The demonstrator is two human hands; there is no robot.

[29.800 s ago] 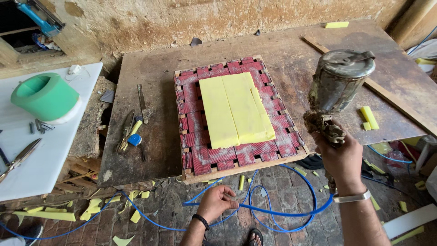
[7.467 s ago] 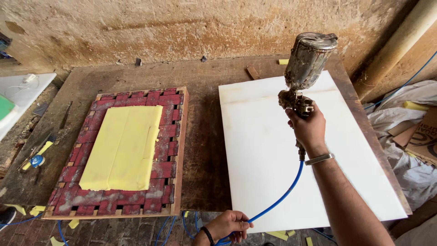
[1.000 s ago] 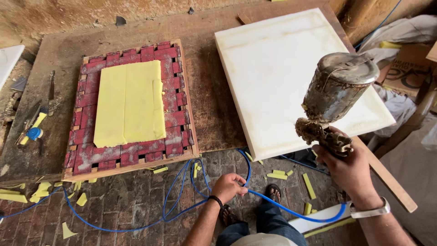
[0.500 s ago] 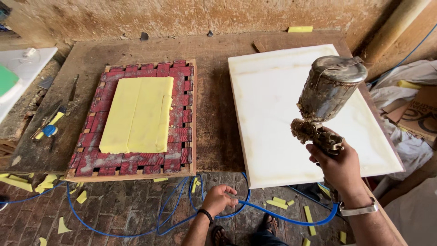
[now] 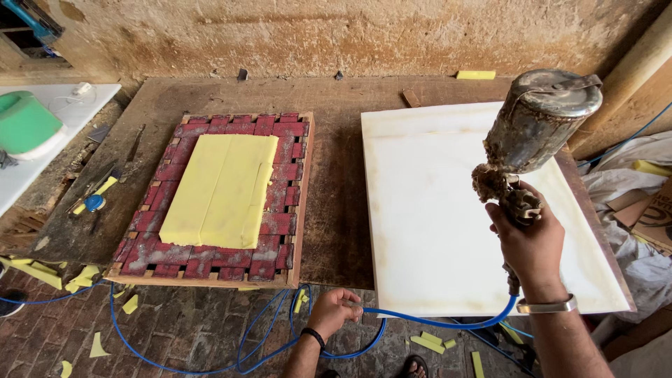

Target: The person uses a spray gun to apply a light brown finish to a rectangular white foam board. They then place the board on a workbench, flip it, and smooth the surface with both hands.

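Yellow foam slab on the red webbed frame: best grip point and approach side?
Take the yellow foam slab by its near short edge, coming from the floor side. It lies flat and loose on the red webbed frame, with webbing bare all round, so fingers could likely slide under. The far edge means a longer reach across the frame.

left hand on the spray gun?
No, the left hand grips the blue hose; the right hand holds the spray gun.
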